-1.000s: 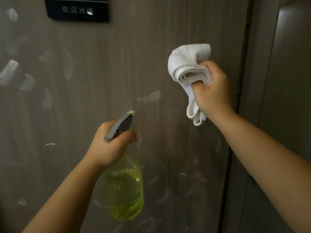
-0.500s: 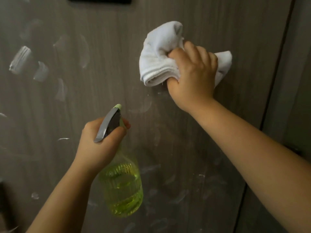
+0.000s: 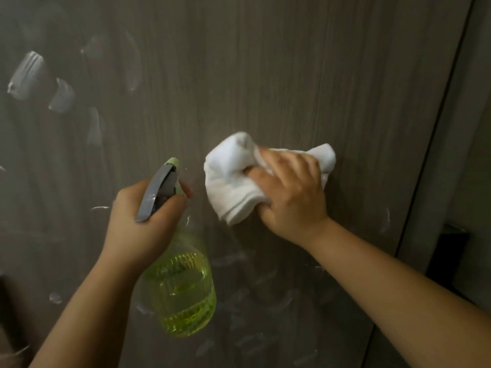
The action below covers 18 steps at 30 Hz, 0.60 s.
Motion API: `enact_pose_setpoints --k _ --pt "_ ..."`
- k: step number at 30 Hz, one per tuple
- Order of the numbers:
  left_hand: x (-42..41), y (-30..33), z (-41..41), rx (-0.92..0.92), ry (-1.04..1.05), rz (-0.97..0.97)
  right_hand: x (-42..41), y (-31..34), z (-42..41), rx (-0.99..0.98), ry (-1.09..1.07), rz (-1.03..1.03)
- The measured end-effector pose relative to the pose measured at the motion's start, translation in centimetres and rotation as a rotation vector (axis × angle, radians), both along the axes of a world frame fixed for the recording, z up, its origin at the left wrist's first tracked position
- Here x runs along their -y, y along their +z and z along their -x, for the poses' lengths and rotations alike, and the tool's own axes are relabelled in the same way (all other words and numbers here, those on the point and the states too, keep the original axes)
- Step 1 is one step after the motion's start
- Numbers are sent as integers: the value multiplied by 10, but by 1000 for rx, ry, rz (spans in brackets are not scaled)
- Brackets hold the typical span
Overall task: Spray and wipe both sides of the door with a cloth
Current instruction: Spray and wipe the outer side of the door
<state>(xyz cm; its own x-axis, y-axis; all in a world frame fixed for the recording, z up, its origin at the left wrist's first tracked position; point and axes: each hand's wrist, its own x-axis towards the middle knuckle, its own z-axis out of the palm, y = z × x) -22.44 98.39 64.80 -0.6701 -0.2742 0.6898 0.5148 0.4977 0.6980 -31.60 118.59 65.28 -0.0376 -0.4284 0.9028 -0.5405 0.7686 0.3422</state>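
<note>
A grey-brown wood-grain door [image 3: 265,75] fills the view, with whitish wet streaks on its left and lower parts. My right hand [image 3: 292,192] presses a bunched white cloth [image 3: 231,187] flat against the door at mid height. My left hand [image 3: 143,221] grips the neck of a clear spray bottle [image 3: 180,293] holding yellow-green liquid. Its grey trigger head with a green nozzle points up toward the door, just left of the cloth.
The door's right edge and a grey frame [image 3: 451,128] run down the right side. A dark object [image 3: 449,251] sits beyond the frame at lower right. Another dark shape [image 3: 8,314] shows at the lower left edge.
My right hand has carried the cloth down the door, from high up to beside the spray nozzle. The left hand with the bottle has barely moved. The view has shifted down; the black sign is gone.
</note>
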Motion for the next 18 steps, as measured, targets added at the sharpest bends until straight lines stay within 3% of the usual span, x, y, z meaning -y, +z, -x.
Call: enact_pose_setpoints --k 9,18 --pt "7 2 -4 1 -9 -38 17 107 0 8 -92 380" --pt "13 -5 4 -11 5 -28 37 34 1 -56 -63 97"
